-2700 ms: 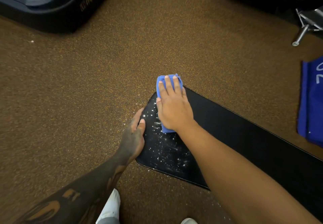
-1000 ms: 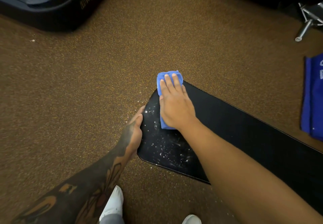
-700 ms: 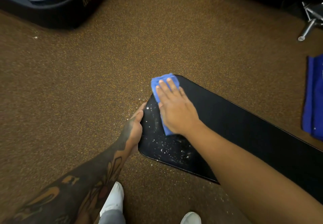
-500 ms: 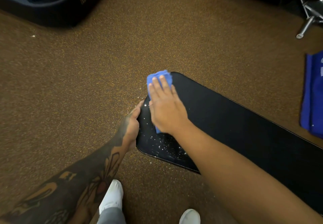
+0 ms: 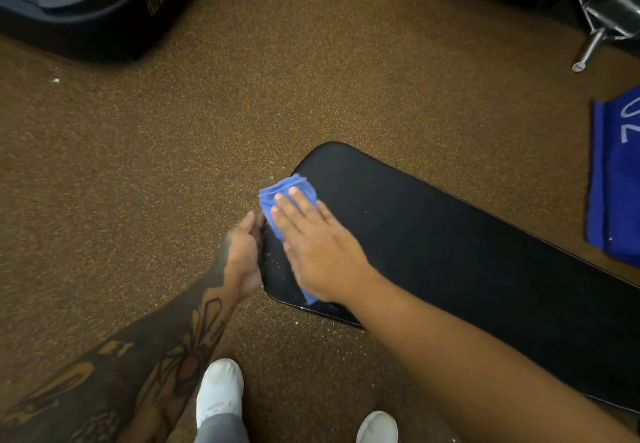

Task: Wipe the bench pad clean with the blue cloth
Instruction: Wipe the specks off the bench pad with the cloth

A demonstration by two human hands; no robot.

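Bench pad (image 5: 450, 242): long black pad, raised above the brown speckled floor (image 5: 173, 183); rounded end faces the person.
Blue cloth (image 5: 280, 197): folded into a thick wad, lies on the pad's near-left end, overhanging the edge slightly. Folding likely gives a firm wiping face.
Right hand (image 5: 318, 248): open, flat, palm down on the cloth w/ fingers extended; pins cloth to pad, no pinch grip. Flat palm prob. spreads pressure across the wad.
Left hand (image 5: 244, 252): curled round the pad's left end edge, touching it; appears to steady the pad vs. the wiping push. How tight the grip is: cannot tell.
Residue: faint white specks on the pad between the two hands, near the corner; rest of the pad looks dark, clean.
Step (est.): working the end corner; task seems nearly done.
Count: hands x2; cloth in use x1; pad x1; white shoes x2 (image 5: 220, 390), bottom of view; blue fabric item x1 (image 5: 616, 179) at right edge, well apart from the pad.
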